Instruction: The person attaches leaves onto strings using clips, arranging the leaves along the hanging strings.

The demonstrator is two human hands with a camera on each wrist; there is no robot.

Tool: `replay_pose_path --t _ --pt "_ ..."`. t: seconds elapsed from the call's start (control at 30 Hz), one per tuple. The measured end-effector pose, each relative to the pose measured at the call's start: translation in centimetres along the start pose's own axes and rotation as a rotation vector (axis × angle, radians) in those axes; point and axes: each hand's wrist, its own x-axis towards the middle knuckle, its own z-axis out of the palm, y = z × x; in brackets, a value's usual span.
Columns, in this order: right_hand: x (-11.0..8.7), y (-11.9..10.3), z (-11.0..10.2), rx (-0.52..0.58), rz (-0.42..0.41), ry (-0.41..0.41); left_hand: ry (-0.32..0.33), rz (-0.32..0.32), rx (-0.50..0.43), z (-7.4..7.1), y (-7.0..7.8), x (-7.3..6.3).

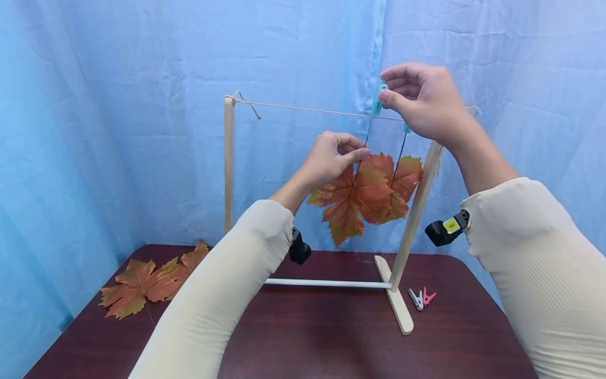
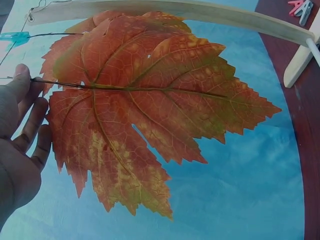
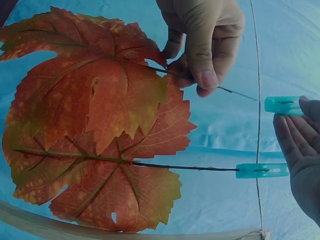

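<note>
My left hand (image 1: 337, 158) pinches the thin dark stem of an orange-red artificial maple leaf (image 1: 347, 202), just under the string (image 1: 303, 109). The stem's tip reaches toward the string in the right wrist view. Between thumb and fingers my right hand (image 1: 421, 100) holds a light-blue clothespin (image 3: 282, 105), apart from the string and just beyond it. A second leaf (image 1: 407, 181) hangs behind the first, its stem gripped by another blue clothespin (image 3: 260, 170) that is clipped on the string.
The string runs between a left wooden post (image 1: 229, 163) and a right wooden post (image 1: 416, 210). A white rod (image 1: 326, 283) joins them low down. More leaves (image 1: 142, 287) lie on the dark table (image 1: 303, 337) at left. White and pink clothespins (image 1: 416, 299) lie by the right foot.
</note>
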Motion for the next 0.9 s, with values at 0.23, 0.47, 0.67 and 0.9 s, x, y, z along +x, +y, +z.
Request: replay_pose_path --t 0.23,0.47,0.67,0.9 --pt "0.6 -1.0 0.1 -0.095 0.080 -0.028 0.001 -0.078 -0.014 0.0 0.2 0.3" --pt "0.8 -1.6 0.2 -0.123 0.141 -0.054 0.020 -0.074 -0.012 0.1 0.3 0.4" --pt "1.0 -1.8 0.3 -0.128 0.166 -0.045 0.031 -0.060 -0.012 0.2 0.3 0.3" --pt "1.2 -1.8 0.4 -0.133 0.183 -0.037 0.048 -0.045 -0.012 0.3 0.1 0.4"
